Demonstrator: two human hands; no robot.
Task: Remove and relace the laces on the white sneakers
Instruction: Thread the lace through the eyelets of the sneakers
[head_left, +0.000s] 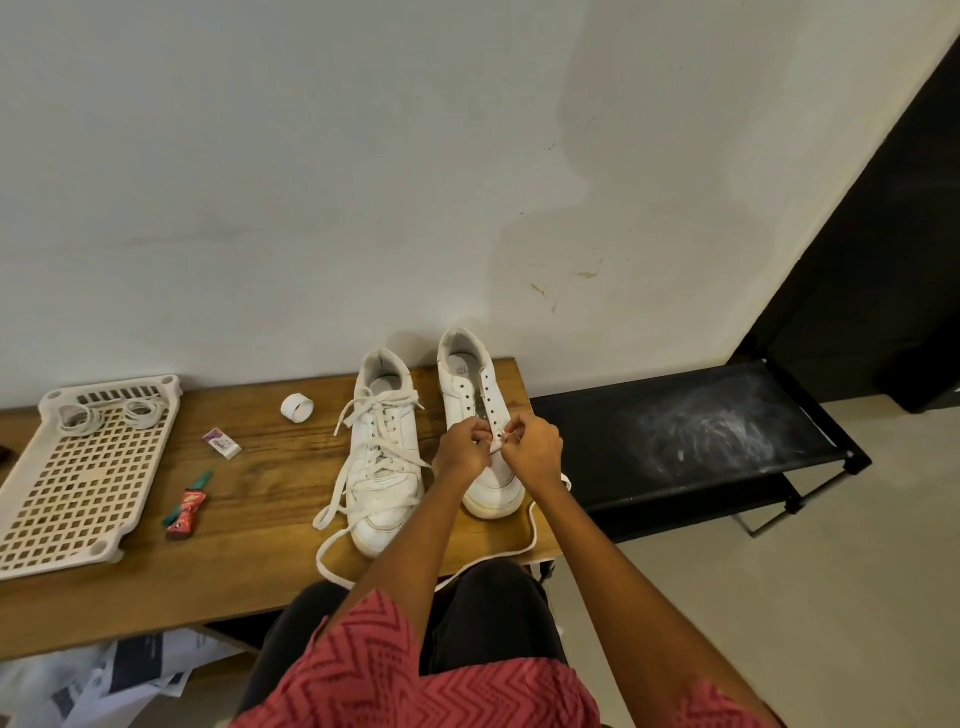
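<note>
On the wooden bench (249, 499), at its right end by the wall, my left hand (460, 449) and right hand (532, 447) pinch the lace (532, 525) over the unlaced sneaker (480, 415); its slack overhanging the front edge could snag.

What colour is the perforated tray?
Off-white perforated tray, seen in the head view.
</note>
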